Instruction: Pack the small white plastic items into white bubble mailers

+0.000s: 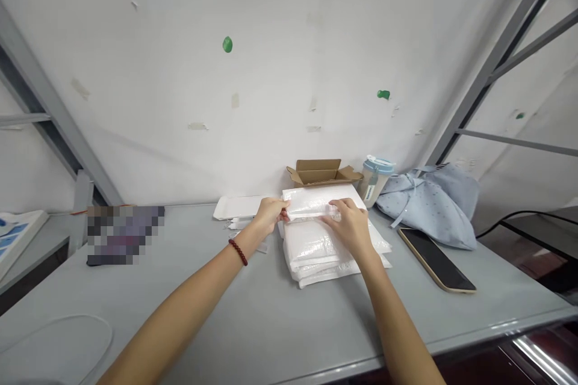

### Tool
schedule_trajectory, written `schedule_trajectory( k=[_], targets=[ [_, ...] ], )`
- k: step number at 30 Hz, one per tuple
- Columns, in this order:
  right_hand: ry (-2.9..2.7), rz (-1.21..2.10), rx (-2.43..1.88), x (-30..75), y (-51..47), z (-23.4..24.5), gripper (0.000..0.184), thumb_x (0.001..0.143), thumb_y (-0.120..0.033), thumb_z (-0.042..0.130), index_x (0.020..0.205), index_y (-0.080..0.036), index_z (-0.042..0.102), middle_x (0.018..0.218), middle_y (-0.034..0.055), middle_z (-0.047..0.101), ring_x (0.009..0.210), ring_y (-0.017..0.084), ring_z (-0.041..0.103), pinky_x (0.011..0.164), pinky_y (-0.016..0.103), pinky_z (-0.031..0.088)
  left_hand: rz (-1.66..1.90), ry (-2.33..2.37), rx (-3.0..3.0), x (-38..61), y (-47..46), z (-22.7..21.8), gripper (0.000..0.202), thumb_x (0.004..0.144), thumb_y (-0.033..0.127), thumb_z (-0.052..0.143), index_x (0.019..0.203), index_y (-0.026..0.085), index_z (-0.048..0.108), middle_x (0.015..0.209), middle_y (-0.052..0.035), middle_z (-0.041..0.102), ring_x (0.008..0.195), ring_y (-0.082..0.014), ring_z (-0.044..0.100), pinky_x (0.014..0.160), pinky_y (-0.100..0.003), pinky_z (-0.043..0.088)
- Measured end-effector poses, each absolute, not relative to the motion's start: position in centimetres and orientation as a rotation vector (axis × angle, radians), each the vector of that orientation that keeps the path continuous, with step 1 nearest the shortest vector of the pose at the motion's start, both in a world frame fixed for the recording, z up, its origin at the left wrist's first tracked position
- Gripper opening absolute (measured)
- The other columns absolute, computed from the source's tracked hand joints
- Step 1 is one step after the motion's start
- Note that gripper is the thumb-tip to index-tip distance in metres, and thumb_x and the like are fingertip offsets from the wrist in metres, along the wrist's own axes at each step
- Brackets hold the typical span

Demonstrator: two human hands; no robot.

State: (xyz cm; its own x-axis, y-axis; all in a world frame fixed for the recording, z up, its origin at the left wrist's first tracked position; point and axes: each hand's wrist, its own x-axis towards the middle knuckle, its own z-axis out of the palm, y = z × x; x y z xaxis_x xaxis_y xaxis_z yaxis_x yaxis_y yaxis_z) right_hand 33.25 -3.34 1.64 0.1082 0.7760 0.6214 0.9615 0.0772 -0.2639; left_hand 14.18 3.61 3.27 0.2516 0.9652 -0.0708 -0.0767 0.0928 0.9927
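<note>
A stack of white padded mailers (311, 246) lies on the grey table. Over its far part, a white bubble mailer (307, 200) is raised between my hands. My left hand (270, 215) pinches the left edge of this mailer. At its near right edge, the thumb and fingers of my right hand (350, 222) close on it. Behind the stack stands a brown cardboard box (318, 175) with its flaps up. Left of the mailers lie a flat white packet (239, 207) and small clear plastic pieces (237, 224), partly hidden by my left hand.
A lidded cup (376, 180), a light blue cloth bag (428, 204) and a phone (436, 260) lie to the right on the table (180, 301). Far left is a blurred-out dark item (126, 234). A white cable (106, 325) loops at the front left. Behind rises a white wall (180, 72).
</note>
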Motion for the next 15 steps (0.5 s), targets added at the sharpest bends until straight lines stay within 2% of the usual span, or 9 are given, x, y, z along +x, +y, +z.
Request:
schedule_trajectory(
  k=[2, 4, 7, 10, 15],
  targets=[
    [-1.731, -0.337, -1.851, 32.8, -3.4, 1.7, 0.029, 0.081, -0.038, 0.061, 0.105, -0.021, 0.061, 0.107, 0.009, 0.058, 0.094, 0.024, 0.058, 0.082, 0.04, 0.036, 1.02, 1.039, 1.221, 14.3, 3.6, 3.4, 0.028, 0.072, 0.021, 0.066, 0.053, 0.016, 0.045, 0.047, 0.0041, 0.043, 0.043, -0.0072, 0.046, 0.051, -0.024, 0.046],
    [-1.733, -0.339, -1.913, 32.4, -3.5, 1.7, 0.029, 0.081, -0.034, 0.062, 0.108, -0.023, 0.06, 0.113, 0.0103, 0.056, 0.1, 0.026, 0.056, 0.084, 0.041, 0.036, 1.037, 1.1, 1.261, 14.2, 3.7, 3.4, 0.02, 0.077, 0.022, 0.059, 0.06, 0.014, 0.051, 0.053, 0.001, 0.05, 0.044, -0.0077, 0.049, 0.05, -0.023, 0.046],
    [-1.747, -0.345, -1.936, 32.2, -3.6, 1.8, 0.029, 0.083, -0.029, 0.059, 0.112, -0.026, 0.06, 0.12, 0.0106, 0.053, 0.107, 0.027, 0.052, 0.085, 0.043, 0.036, 1.065, 1.236, 1.365, 13.1, 4.2, 3.3, 0.017, 0.083, 0.024, 0.048, 0.082, 0.012, 0.059, 0.072, -0.0067, 0.064, 0.051, -0.0098, 0.057, 0.048, -0.022, 0.045],
    [-1.768, -0.366, -1.931, 32.3, -3.7, 1.8, 0.032, 0.084, -0.027, 0.056, 0.116, -0.028, 0.057, 0.124, 0.0115, 0.051, 0.112, 0.028, 0.049, 0.087, 0.046, 0.036, 1.057, 1.417, 1.559, 10.5, 5.3, 3.2, 0.022, 0.081, 0.023, 0.047, 0.094, 0.013, 0.062, 0.089, -0.0104, 0.069, 0.065, -0.0137, 0.064, 0.053, -0.023, 0.046],
    [-1.775, -0.384, -1.89, 32.3, -3.8, 1.8, 0.033, 0.085, -0.027, 0.053, 0.118, -0.026, 0.056, 0.124, 0.0145, 0.051, 0.114, 0.031, 0.048, 0.087, 0.05, 0.038, 0.806, 1.659, 2.005, 6.4, 6.9, 2.9, 0.014, 0.069, 0.017, 0.056, 0.075, 0.015, 0.068, 0.083, -0.0103, 0.07, 0.085, -0.0245, 0.064, 0.071, -0.029, 0.047]
  ],
)
